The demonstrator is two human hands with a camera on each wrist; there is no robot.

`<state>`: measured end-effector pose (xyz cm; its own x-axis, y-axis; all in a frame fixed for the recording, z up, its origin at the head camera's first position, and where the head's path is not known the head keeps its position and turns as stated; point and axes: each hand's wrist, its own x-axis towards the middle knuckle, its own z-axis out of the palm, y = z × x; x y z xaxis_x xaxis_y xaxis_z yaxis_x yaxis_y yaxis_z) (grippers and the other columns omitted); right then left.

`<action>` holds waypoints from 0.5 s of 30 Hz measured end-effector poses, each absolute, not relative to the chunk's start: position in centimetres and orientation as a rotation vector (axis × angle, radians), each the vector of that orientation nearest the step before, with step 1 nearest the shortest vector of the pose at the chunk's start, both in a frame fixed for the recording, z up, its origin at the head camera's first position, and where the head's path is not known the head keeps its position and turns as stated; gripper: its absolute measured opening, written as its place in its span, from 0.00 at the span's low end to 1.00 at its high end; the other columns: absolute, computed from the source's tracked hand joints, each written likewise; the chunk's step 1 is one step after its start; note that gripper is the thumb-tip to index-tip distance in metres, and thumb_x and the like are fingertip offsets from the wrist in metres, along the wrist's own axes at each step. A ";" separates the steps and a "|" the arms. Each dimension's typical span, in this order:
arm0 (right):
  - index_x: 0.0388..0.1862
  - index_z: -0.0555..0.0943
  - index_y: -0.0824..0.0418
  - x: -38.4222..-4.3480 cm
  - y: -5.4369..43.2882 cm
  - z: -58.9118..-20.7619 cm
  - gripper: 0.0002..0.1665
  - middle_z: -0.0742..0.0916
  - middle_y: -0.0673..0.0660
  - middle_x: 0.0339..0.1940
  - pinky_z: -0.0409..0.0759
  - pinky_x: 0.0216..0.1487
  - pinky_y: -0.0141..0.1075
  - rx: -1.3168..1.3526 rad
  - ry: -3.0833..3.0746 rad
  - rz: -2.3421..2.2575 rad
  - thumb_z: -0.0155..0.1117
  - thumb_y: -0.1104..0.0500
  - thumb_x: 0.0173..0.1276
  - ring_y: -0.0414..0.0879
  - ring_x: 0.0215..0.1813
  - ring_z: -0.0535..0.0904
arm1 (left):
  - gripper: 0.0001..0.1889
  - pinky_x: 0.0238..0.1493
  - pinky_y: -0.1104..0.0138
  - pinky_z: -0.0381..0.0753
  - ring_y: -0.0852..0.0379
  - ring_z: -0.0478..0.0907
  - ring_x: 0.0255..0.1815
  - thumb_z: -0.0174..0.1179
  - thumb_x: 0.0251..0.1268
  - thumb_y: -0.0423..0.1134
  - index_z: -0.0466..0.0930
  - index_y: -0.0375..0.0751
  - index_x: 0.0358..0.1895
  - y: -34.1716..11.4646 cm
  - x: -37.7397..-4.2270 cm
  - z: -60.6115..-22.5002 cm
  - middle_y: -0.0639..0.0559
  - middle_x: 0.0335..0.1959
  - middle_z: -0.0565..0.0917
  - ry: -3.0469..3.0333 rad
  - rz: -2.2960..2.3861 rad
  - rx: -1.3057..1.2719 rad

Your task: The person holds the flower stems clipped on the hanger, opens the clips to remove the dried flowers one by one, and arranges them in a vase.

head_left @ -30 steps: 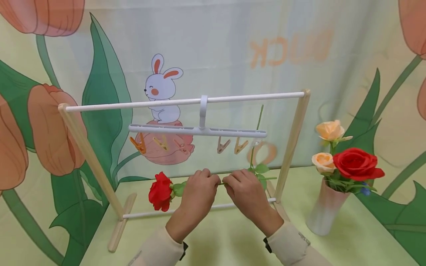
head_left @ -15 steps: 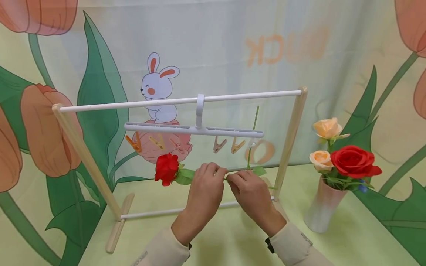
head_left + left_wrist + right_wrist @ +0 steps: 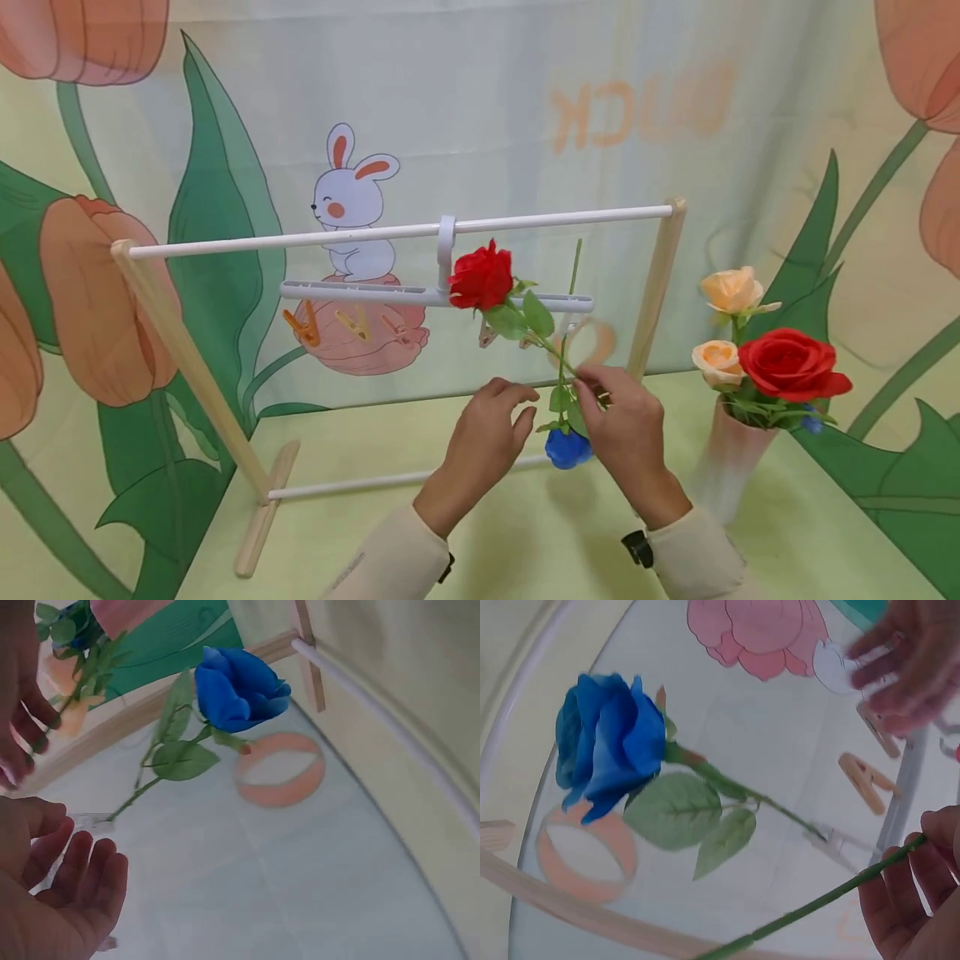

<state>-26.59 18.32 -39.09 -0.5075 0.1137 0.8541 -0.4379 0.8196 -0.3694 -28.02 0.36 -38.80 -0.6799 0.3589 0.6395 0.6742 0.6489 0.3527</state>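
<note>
In the head view, my right hand (image 3: 624,417) pinches the green stem of a red rose (image 3: 482,277), whose bloom points up and left before the grey hanger (image 3: 352,291). The same stem (image 3: 817,904) crosses the right wrist view in the right hand's fingertips. My left hand (image 3: 491,433) is apart from the stem, its fingers loosely bent around nothing. A blue rose (image 3: 566,448) hangs bloom down close beside the right hand. Its stem is held by a clear clip (image 3: 838,846) at the hanger's right end.
Orange (image 3: 303,323), yellow (image 3: 354,323) and pink clips (image 3: 403,328) hang on the hanger's left half. The hanger hooks over the white rod (image 3: 562,221) of a wooden rack (image 3: 191,367). At right stands a vase (image 3: 738,467) with red and peach roses.
The red rose has swung from lying level at left to slanting up, its bloom further right and higher. My left hand has let go of its stem; the blue bloom now shows below.
</note>
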 end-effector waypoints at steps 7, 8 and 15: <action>0.40 0.88 0.64 -25.1 21.9 -38.1 0.07 0.92 0.59 0.34 0.70 0.39 0.10 0.019 -1.933 0.880 0.73 0.65 0.63 0.28 0.31 0.83 | 0.13 0.49 0.60 0.87 0.50 0.87 0.48 0.64 0.70 0.38 0.84 0.41 0.55 3.8 -31.6 -39.4 0.45 0.47 0.88 -2.482 -1.343 -0.585; 0.40 0.88 0.64 -24.9 22.4 -38.0 0.07 0.92 0.59 0.35 0.69 0.39 0.09 -0.010 -1.926 0.893 0.73 0.64 0.63 0.22 0.32 0.80 | 0.14 0.50 0.60 0.87 0.50 0.87 0.48 0.64 0.70 0.39 0.83 0.41 0.56 4.3 -32.1 -39.5 0.45 0.47 0.88 -2.475 -1.387 -0.556; 0.44 0.86 0.66 -22.9 25.1 -37.3 0.10 0.91 0.62 0.39 0.71 0.42 0.09 -0.124 -1.906 0.949 0.72 0.62 0.66 0.09 0.36 0.72 | 0.16 0.50 0.61 0.86 0.51 0.87 0.50 0.64 0.70 0.42 0.83 0.41 0.57 7.0 -34.2 -40.0 0.46 0.48 0.89 -2.467 -1.517 -0.399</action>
<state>-22.89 25.13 -37.32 -0.5277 0.4558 0.7167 -0.2970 0.6915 -0.6585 -34.24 7.04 -40.01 -0.9395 0.1153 0.3225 0.3398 0.4309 0.8360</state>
